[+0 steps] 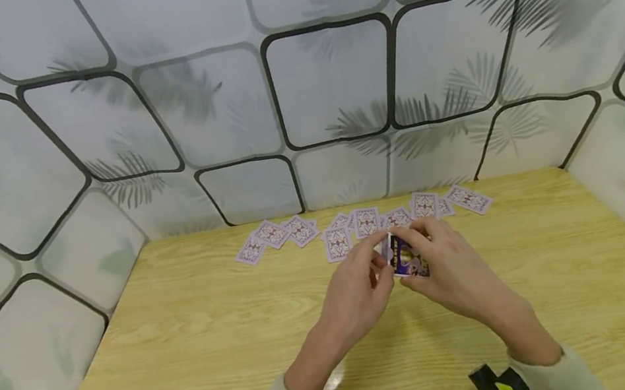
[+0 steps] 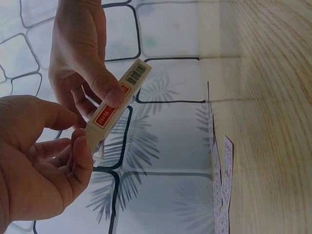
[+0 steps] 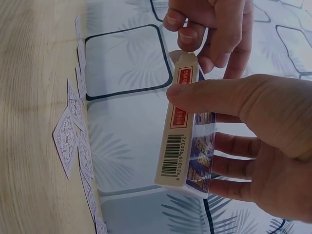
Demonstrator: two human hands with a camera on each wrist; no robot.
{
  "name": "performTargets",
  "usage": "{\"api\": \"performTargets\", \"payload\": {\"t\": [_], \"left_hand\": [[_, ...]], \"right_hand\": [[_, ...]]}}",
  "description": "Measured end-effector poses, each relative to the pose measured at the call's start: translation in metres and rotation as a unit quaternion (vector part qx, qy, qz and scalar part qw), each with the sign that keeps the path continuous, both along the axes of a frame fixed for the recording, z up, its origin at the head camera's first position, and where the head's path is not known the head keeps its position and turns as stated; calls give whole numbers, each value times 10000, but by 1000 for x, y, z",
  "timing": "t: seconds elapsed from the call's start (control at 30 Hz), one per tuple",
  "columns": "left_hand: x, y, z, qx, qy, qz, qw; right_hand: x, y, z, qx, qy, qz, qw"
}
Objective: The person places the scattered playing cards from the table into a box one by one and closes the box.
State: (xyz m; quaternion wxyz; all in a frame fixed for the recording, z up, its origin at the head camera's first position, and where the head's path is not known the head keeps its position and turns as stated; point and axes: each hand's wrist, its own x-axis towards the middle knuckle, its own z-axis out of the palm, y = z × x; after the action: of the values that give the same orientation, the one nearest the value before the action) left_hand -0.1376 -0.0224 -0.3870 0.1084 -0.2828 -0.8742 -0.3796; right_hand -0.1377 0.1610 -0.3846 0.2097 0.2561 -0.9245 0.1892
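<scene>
Card box (image 1: 409,260) held above surface (image 1: 208,349), just right of centre in head view. Right hand (image 1: 458,271) grips sides, left hand (image 1: 353,292) pinches end. Work seems midway: flap opening or closing, can't tell; contents hidden. Cards (image 1: 337,245) beyond lie loose, ungathered.

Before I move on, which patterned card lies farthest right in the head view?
The slanted card at the right end of the scattered row; every other patterned card lies to its left.
</scene>
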Motion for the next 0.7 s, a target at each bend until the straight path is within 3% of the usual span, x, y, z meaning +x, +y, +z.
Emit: {"api": "performTargets", "payload": {"t": [0.37,0.7], "left_hand": [[4,-3,2,100,-127,-155,9997],[-5,-26,4,310,-348,79,9989]], "right_hand": [[4,4,0,23,-125,-74,9999],[2,2,1,58,-131,-72,9999]]}}
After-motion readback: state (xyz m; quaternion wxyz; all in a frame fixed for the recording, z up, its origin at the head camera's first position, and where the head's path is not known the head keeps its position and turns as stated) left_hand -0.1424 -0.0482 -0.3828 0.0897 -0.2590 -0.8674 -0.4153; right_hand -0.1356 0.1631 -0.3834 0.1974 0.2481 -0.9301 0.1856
